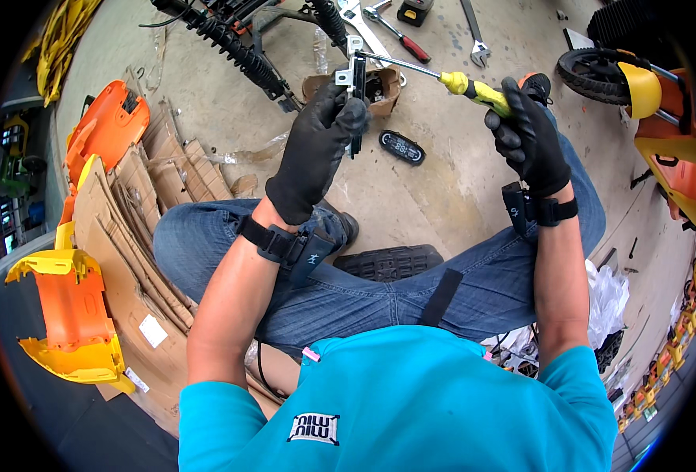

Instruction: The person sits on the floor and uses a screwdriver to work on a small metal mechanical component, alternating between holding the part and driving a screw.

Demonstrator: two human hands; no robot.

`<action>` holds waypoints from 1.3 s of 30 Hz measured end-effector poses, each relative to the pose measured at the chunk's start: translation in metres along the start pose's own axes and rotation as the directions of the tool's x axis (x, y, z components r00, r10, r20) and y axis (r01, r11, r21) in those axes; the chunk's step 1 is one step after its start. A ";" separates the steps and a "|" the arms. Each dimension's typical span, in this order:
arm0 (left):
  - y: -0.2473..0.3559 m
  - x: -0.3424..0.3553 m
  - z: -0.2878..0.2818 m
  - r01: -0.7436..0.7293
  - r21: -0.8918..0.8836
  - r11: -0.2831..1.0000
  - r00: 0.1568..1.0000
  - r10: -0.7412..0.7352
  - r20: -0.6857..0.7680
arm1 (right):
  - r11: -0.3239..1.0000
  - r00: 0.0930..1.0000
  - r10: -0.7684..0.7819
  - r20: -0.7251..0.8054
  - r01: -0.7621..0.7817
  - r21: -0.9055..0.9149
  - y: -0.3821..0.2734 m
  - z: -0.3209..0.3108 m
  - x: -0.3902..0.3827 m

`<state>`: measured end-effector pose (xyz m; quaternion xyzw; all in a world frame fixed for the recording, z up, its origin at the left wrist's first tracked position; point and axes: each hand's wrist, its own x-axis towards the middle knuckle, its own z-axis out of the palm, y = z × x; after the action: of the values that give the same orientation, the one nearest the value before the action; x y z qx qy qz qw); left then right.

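My left hand (316, 153), in a black glove, is closed around a narrow black part with silver metal brackets (351, 76), held upright. A screwdriver (474, 90) with a yellow-green handle is gripped in my right hand (533, 141), also gloved in black. Its long shaft points left, and the tip meets or nearly meets the upper bracket; I cannot tell which. Below and between the hands, a black oval display unit (402, 147) lies on the floor. Just behind the held part stands a small open cardboard box (383, 93) with small pieces inside.
Beyond my hands lie an adjustable wrench (476, 43), a red-handled ratchet (411, 46) and a tool battery (415, 11). A frame with black shock absorbers (238, 55) stands far left. Flattened cardboard (127, 244) and an orange-yellow shell (68, 311) are left; an orange-yellow vehicle (674, 149) stands right.
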<state>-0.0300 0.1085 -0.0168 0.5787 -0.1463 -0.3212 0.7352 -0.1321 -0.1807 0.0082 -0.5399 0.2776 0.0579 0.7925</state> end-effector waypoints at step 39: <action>0.002 -0.005 -0.003 0.121 0.205 0.971 0.989 -0.100 -0.109 | 0.971 0.964 -0.231 0.131 0.220 0.096 0.026 -0.024 0.019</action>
<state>-0.0315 0.1144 -0.0148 0.6759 -0.1108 -0.3154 0.6569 -0.1357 -0.1950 -0.0290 -0.5300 0.1599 -0.0059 0.8328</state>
